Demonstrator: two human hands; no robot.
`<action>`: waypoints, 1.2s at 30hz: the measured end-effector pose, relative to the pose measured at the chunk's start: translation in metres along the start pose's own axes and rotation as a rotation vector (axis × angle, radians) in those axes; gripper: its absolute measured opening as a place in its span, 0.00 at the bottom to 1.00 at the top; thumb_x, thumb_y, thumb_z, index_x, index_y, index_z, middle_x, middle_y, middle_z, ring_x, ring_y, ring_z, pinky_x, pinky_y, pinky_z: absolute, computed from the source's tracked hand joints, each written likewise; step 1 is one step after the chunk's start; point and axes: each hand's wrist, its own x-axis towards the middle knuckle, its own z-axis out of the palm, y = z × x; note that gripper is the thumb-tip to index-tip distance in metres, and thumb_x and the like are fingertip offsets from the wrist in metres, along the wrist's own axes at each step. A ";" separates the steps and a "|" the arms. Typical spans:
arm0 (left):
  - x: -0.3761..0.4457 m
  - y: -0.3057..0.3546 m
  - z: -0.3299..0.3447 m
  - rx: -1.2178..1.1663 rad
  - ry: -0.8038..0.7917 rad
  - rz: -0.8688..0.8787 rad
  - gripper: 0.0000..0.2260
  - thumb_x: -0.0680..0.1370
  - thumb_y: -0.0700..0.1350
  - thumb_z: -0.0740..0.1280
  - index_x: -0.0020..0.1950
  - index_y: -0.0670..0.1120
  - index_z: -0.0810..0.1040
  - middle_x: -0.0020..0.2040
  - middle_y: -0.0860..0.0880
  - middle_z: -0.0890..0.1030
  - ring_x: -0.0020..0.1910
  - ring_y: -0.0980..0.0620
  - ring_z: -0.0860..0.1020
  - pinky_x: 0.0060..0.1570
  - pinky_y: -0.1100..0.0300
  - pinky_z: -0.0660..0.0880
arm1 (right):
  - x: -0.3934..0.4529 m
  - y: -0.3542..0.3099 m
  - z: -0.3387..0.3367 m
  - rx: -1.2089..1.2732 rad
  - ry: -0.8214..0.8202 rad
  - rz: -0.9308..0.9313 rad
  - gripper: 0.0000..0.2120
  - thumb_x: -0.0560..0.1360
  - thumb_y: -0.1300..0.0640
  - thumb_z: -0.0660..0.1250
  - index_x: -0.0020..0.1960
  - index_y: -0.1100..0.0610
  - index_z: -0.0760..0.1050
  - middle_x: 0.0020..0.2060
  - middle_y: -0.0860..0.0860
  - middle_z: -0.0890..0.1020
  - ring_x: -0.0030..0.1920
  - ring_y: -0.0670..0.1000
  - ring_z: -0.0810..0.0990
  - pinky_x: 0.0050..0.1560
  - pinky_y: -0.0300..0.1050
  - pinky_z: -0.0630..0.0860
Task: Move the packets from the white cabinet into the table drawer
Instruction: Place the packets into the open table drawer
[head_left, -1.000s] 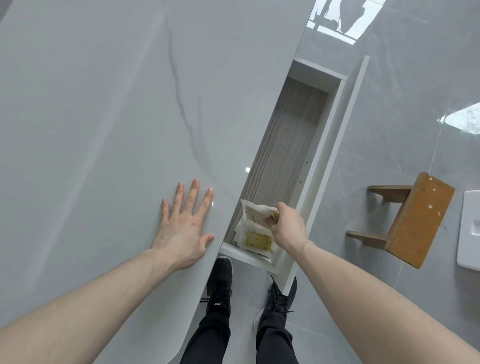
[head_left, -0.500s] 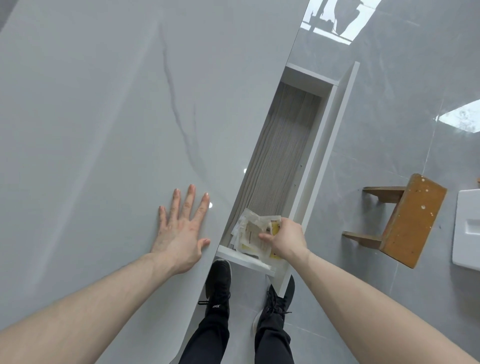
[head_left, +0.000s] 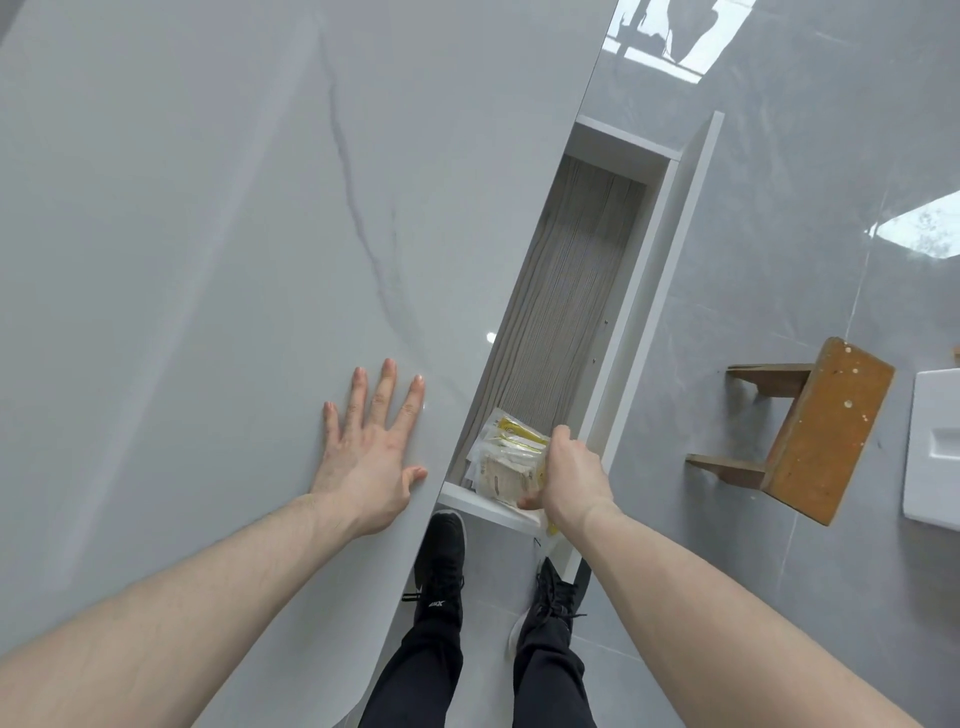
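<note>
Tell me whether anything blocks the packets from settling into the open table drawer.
Nothing visible does. The right hand already holds the packets inside the drawer, at its near end; the rest of the drawer floor is bare. The left hand lies flat on the tabletop.

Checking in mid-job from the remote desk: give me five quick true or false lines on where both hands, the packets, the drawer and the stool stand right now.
1. The left hand lies flat with spread fingers on the tabletop. True.
2. The right hand is empty and hangs beside the drawer. False: it grips the packets inside the drawer.
3. The drawer is pulled open. True.
4. The packets lie at the far end of the drawer. False: they sit at the near end, close to the person's shoes.
5. The wooden stool stands on the tabletop. False: it stands on the floor, right of the drawer.
</note>
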 end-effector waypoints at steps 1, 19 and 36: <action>0.000 0.000 0.000 0.003 -0.001 -0.001 0.45 0.82 0.58 0.62 0.79 0.56 0.26 0.77 0.49 0.21 0.78 0.41 0.26 0.79 0.36 0.41 | -0.002 0.000 -0.002 -0.011 -0.005 -0.006 0.36 0.64 0.49 0.85 0.61 0.59 0.67 0.55 0.57 0.81 0.57 0.60 0.81 0.53 0.51 0.79; 0.002 0.000 0.002 0.014 0.022 0.002 0.45 0.82 0.58 0.63 0.80 0.56 0.27 0.77 0.49 0.21 0.78 0.41 0.26 0.79 0.36 0.41 | 0.010 -0.016 0.020 -0.026 -0.020 -0.246 0.22 0.73 0.71 0.62 0.62 0.53 0.76 0.55 0.53 0.83 0.56 0.59 0.81 0.48 0.48 0.76; -0.026 -0.002 -0.055 0.029 -0.103 0.047 0.36 0.82 0.54 0.65 0.84 0.53 0.47 0.84 0.48 0.44 0.83 0.44 0.46 0.80 0.44 0.54 | -0.095 0.009 -0.023 0.066 0.003 -0.163 0.32 0.76 0.67 0.65 0.77 0.51 0.65 0.72 0.49 0.73 0.70 0.54 0.74 0.68 0.48 0.74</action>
